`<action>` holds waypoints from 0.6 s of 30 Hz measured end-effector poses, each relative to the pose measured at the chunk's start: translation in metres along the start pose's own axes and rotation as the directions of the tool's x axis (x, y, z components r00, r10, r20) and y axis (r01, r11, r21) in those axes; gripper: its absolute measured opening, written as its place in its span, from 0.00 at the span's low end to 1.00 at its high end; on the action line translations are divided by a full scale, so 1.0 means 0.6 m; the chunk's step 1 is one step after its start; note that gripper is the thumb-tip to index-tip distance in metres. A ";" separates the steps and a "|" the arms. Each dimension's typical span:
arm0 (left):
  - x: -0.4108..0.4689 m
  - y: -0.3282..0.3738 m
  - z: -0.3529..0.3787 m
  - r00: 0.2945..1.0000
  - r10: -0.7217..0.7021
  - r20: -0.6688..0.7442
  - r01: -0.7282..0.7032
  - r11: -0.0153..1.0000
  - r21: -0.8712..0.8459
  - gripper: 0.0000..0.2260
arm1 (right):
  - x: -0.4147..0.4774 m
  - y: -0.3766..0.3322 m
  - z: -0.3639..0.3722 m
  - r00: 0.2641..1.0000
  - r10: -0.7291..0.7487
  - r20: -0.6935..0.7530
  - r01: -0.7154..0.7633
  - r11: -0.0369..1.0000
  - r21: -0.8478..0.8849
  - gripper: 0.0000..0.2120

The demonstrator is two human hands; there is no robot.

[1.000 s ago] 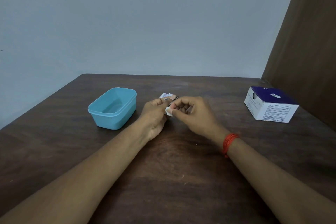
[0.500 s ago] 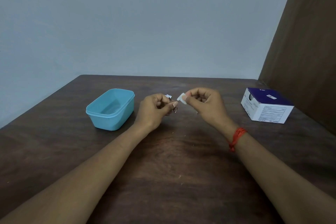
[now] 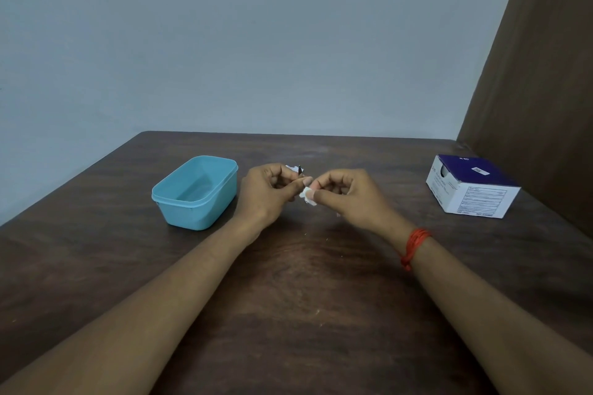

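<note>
Two pinches: left hand holds white wrapper, right hand crumpled white pad

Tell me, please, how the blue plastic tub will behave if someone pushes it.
Probably light: the blue plastic tub looks thin-walled and empty. It would likely slide on the table, not tip, being low and wide.

A small white pad, crumpled and folded, is pinched at the fingertips of the right hand, just beside the left thumb, while a torn white wrapper with a dark edge pokes up from the curled fingers of the left hand.
</note>
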State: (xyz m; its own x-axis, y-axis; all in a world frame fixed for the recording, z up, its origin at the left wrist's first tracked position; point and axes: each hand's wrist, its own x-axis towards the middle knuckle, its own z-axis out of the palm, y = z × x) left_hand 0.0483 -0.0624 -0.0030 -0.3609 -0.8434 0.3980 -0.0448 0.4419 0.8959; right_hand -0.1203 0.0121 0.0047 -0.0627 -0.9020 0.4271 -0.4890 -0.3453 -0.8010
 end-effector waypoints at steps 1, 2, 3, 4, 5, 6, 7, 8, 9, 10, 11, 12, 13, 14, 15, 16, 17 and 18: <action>0.000 0.001 0.000 1.000 -0.002 -0.003 0.002 1.000 0.004 0.06 | -0.001 -0.002 0.002 1.000 0.001 0.014 -0.001 1.000 0.000 0.05; 0.000 0.000 -0.001 1.000 -0.001 -0.004 0.001 1.000 0.009 0.04 | -0.002 -0.003 0.005 1.000 0.004 0.031 -0.004 1.000 -0.009 0.04; 0.001 -0.001 -0.001 1.000 0.002 -0.003 -0.002 1.000 0.017 0.06 | -0.004 -0.004 0.007 0.999 0.009 0.047 -0.008 1.000 -0.025 0.03; 0.001 -0.002 -0.001 1.000 -0.001 0.002 0.001 1.000 0.021 0.08 | -0.004 -0.004 0.008 0.998 0.015 0.056 -0.012 0.999 -0.051 0.02; 0.001 -0.002 -0.001 1.000 -0.014 0.010 0.014 1.000 0.017 0.09 | -0.005 -0.005 0.008 0.998 0.019 0.057 -0.014 0.997 -0.081 0.02; -0.001 -0.002 0.000 0.999 -0.033 0.022 0.032 0.999 0.008 0.09 | -0.005 -0.005 0.009 0.999 0.019 0.049 -0.013 0.994 -0.111 0.03; -0.002 -0.001 0.001 0.998 -0.053 0.032 0.053 0.999 -0.004 0.08 | -0.004 -0.004 0.009 0.999 0.013 0.033 -0.008 0.991 -0.134 0.03; -0.004 0.000 0.002 0.996 -0.079 0.038 0.080 0.996 -0.026 0.08 | -0.004 -0.004 0.009 1.000 0.004 0.010 -0.002 0.989 -0.150 0.04; -0.005 0.001 0.003 0.993 -0.108 0.040 0.110 0.992 -0.063 0.08 | -0.003 -0.004 0.009 1.000 -0.006 -0.011 0.004 0.987 -0.162 0.05; -0.006 0.001 0.003 0.990 -0.137 0.042 0.141 0.984 -0.105 0.09 | -0.004 -0.005 0.011 1.000 -0.014 -0.027 0.009 0.985 -0.173 0.06; -0.005 0.001 0.003 0.986 -0.162 0.045 0.167 0.976 -0.140 0.10 | -0.004 -0.006 0.012 0.999 -0.024 -0.033 0.018 0.983 -0.185 0.07; -0.005 0.002 0.002 0.982 -0.180 0.049 0.186 0.969 -0.163 0.11 | -0.004 -0.007 0.013 0.999 -0.036 -0.031 0.029 0.980 -0.198 0.07; -0.006 0.003 0.003 0.980 -0.191 0.054 0.197 0.965 -0.171 0.11 | -0.005 -0.009 0.012 0.999 -0.047 -0.019 0.042 0.977 -0.207 0.07; -0.006 0.004 0.002 0.979 -0.197 0.054 0.204 0.964 -0.170 0.11 | -0.006 -0.011 0.010 0.998 -0.056 0.007 0.056 0.977 -0.207 0.07; -0.006 0.004 0.003 0.978 -0.200 0.052 0.206 0.963 -0.171 0.10 | -0.006 -0.014 0.008 0.997 -0.061 0.045 0.068 0.977 -0.201 0.06; -0.007 0.005 0.004 0.977 -0.204 0.052 0.211 0.961 -0.177 0.09 | -0.007 -0.016 0.006 0.994 -0.061 0.086 0.076 0.978 -0.195 0.06; -0.008 0.005 0.005 0.976 -0.210 0.051 0.216 0.959 -0.186 0.08 | -0.008 -0.017 0.005 0.991 -0.059 0.119 0.081 0.978 -0.193 0.05; -0.008 0.006 0.006 0.975 -0.215 0.047 0.220 0.957 -0.190 0.07 | -0.008 -0.018 0.005 0.989 -0.057 0.135 0.083 0.977 -0.196 0.05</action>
State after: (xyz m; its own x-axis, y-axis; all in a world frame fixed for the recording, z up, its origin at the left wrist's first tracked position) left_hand 0.0467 -0.0557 -0.0025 -0.3864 -0.9033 0.1863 0.0550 0.1791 0.9823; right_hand -0.1120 0.0195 0.0097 0.0833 -0.9075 0.4117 -0.6537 -0.3616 -0.6648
